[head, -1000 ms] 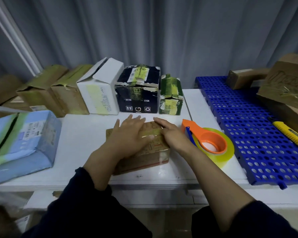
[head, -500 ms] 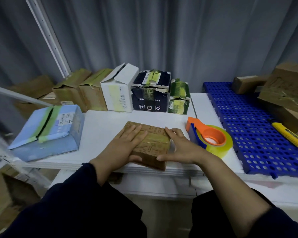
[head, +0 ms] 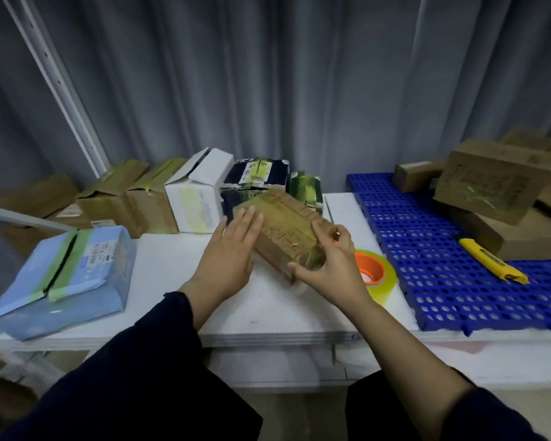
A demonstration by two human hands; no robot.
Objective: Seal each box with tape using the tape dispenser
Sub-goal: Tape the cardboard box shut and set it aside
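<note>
Table: white, flat top, a few dull scuffs near the front edge. Grey curtain hangs in folds behind it; a white post slants up at far left.

Back edge, left to right: two taped boxes in brown card, a white box with one flap up, a dark box, a small green box. Blue parcel lies at my left, greenish tape down its middle. Blue mat with holes covers the right part of the table. A yellow knife lies on it, and stacked boxes sit at its far end.

Brown box is mid-table in my hands, tilted, far end up, in front of the dark box. My left hand lies flat against its left side, fingers straight. My right hand grips the near right corner, thumb below, fingers curled over the top.

Tape dispenser, orange with a yellowish roll, lies on the table just beside my right hand, partly hidden by it.
</note>
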